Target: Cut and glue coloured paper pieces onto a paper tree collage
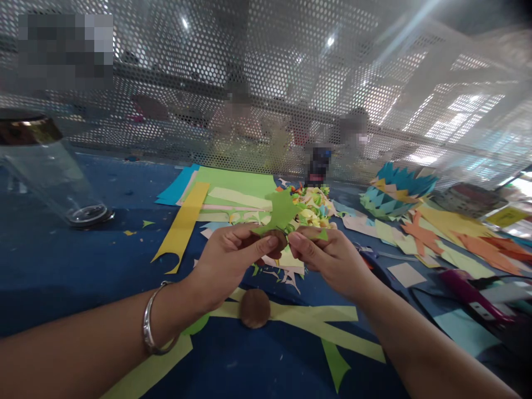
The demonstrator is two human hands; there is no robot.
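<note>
A: What is being held in the left hand (243,249)?
B: Green paper (284,208) is being pinched between thumb and fingers, and a brown disc (281,238) is being gripped just below it.
A: And in the right hand (326,257)?
B: A green bit (323,235) is being clasped by curled fingers, their tips being pressed together beside the paper's lower edge.
A: Are any containers being seen?
B: Well to the left of the fingers, a jar (62,183) is being topped by a gold lid (29,130); the blue table (124,266) is being shown through its clear wall.
A: And on the other side?
B: Beyond the right fingers, a paper bowl (390,194) is being ringed by zigzag points. Its inside is being hidden by them, so its contents cannot be told.
A: What else is being shown?
B: Just beyond the fingers, scraps (313,205) are being heaped. Nearer than the fingers, a second disc (255,308) is being borne by pale strips (299,316).
</note>
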